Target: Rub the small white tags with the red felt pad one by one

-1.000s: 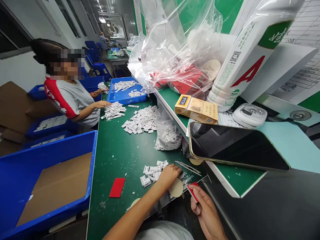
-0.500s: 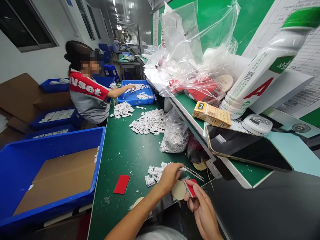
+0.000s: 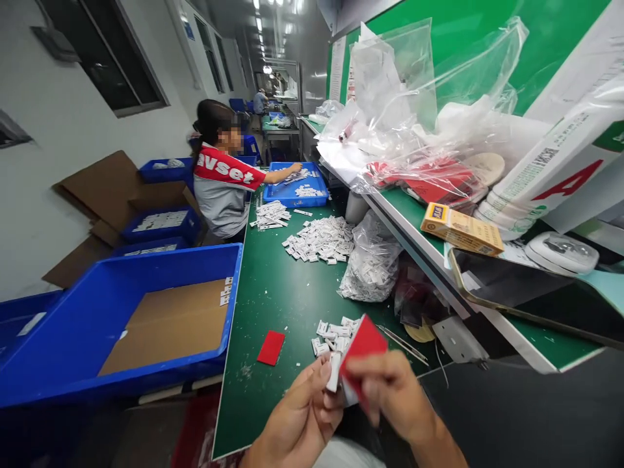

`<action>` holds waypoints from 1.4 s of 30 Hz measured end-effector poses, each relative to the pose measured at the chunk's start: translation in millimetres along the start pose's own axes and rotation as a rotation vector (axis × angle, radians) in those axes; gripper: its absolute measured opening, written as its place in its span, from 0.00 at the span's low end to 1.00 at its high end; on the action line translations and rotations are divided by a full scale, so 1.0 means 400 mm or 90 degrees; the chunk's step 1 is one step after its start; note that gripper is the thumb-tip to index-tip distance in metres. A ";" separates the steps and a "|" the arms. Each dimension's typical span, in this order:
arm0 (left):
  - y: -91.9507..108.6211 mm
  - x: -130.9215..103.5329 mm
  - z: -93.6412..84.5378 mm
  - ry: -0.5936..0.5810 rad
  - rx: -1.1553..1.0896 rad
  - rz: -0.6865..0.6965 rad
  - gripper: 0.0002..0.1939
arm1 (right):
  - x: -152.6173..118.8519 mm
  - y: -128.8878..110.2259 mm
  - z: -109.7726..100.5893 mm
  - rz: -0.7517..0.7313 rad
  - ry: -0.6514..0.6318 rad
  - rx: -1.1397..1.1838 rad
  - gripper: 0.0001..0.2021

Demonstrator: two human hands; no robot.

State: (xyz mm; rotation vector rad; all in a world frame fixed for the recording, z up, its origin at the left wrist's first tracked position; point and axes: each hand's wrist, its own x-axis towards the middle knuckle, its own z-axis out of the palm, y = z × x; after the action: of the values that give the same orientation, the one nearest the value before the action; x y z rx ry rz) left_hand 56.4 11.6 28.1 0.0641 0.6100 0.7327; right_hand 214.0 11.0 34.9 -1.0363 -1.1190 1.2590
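My left hand (image 3: 303,411) is closed on a small white plastic piece (image 3: 334,372), pinched upright between thumb and fingers. My right hand (image 3: 402,396), slightly blurred, grips a red square pad (image 3: 366,344) with a pale edge, held right against the white piece. Whether the two touch I cannot tell. Just behind the hands lies a small heap of similar white pieces (image 3: 325,338), partly covered by the pad. Metal tweezers (image 3: 403,344) rest on the green table to the right. A second red pad (image 3: 271,348) lies flat to the left.
A large blue bin (image 3: 234,305) lined with cardboard stands left of the green table (image 3: 273,292). Farther back are a pile of white pieces (image 3: 322,239), a filled plastic bag (image 3: 373,266) and a co-worker reaching into a blue tray (image 3: 295,200). A phone (image 3: 531,292) overhangs the right shelf.
My left hand has left the tweezers on the table and now holds a white piece. My right hand has raised the red pad beside it. The view has swung left.
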 end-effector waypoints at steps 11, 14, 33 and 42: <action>0.046 -0.040 -0.087 0.270 0.840 0.897 0.35 | -0.040 -0.013 0.060 0.039 -0.104 0.055 0.16; 0.028 -0.060 -0.085 0.235 0.880 1.001 0.40 | -0.033 -0.028 0.086 0.054 -0.116 0.012 0.16; 0.034 -0.077 -0.085 0.070 0.337 0.774 0.12 | 0.035 -0.023 0.116 0.130 -0.169 0.172 0.19; 0.039 -0.080 -0.064 -0.019 0.039 0.314 0.15 | 0.015 -0.019 0.107 0.070 -0.153 0.141 0.14</action>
State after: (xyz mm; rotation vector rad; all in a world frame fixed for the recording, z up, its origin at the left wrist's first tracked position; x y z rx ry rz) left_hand 14.5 -1.2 27.3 0.2894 0.5939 1.1868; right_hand 172.9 15.7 49.9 -0.8044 -1.0841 1.5902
